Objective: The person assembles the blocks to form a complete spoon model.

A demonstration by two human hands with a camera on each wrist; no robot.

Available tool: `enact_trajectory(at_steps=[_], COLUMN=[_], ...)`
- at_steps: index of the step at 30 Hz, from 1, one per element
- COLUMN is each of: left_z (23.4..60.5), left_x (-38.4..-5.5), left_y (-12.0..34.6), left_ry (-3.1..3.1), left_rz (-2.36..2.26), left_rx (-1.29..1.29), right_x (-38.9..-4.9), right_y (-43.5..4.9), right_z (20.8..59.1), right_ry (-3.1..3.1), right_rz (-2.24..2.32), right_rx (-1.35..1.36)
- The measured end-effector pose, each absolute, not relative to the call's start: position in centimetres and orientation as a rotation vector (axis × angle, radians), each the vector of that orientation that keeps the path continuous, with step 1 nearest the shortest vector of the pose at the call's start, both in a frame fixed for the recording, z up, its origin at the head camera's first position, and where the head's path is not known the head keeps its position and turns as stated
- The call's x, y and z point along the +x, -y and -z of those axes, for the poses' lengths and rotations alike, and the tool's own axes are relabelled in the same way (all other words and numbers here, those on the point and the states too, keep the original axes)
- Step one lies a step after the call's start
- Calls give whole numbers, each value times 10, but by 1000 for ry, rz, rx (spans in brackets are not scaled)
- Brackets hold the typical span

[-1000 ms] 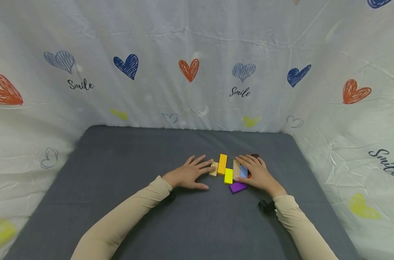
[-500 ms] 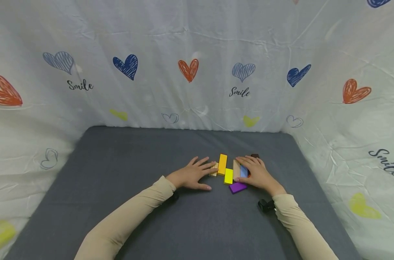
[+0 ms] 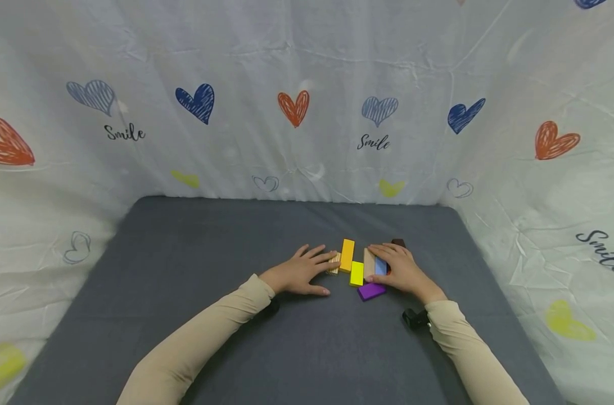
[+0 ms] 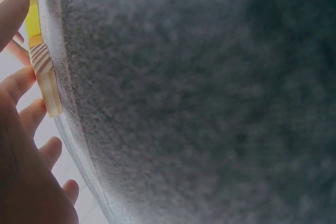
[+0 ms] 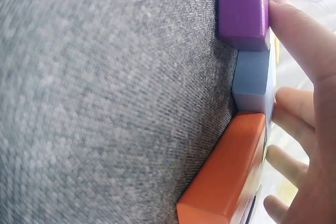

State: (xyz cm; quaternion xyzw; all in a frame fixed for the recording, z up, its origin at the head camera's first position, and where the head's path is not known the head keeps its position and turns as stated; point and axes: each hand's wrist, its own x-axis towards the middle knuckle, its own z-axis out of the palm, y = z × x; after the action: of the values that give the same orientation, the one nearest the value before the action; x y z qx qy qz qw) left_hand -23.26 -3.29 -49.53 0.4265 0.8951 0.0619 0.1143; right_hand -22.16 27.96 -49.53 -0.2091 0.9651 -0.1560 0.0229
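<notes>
A white fabric backdrop [image 3: 332,50] printed with hearts and the word "Smile" walled in the scene, and under it spread the broad tabletop [image 3: 307,360], covered in dark grey cloth. Two beige sleeves [image 3: 201,337] stretched across that grey, and out of them the hands, set apart with a bright cluster of blocks between and beneath them! The left hand [image 3: 297,274] was splayed wide, fingers fanned, one fingertip on the striped wooden block [image 3: 334,262] at the cluster's left end. The right hand [image 3: 403,273] arched over the other end, fingers loosely bent, thumb at the near side, fingertips at the far side, spanning the pale wooden rectangular block [image 3: 369,264] and the blue rectangular block [image 3: 380,266] side by side. Between the hands stood out the long orange-yellow rectangular block [image 3: 347,256], right against the striped one, then the purple rectangular block [image 3: 371,291], slanted at the near side, and the shorter bright yellow rectangular block [image 3: 357,274]. The right wrist view caught an orange rectangular block [image 5: 223,169] beside the blue; smallest to the eye, a dark brown block [image 3: 398,243] peeked out beyond the right fingers.
</notes>
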Motion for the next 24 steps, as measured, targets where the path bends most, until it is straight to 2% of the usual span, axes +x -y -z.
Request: enact_trajectory(at_steps=[24], left_z=[497], left_x=[-232], left_y=[31], left_ry=[-2597], left_rz=[-202], left_rx=[1190], right_x=[-224], right_y=[-276], right_z=[490], right_ry=[-3054], right_rz=[445], right_rx=[-746])
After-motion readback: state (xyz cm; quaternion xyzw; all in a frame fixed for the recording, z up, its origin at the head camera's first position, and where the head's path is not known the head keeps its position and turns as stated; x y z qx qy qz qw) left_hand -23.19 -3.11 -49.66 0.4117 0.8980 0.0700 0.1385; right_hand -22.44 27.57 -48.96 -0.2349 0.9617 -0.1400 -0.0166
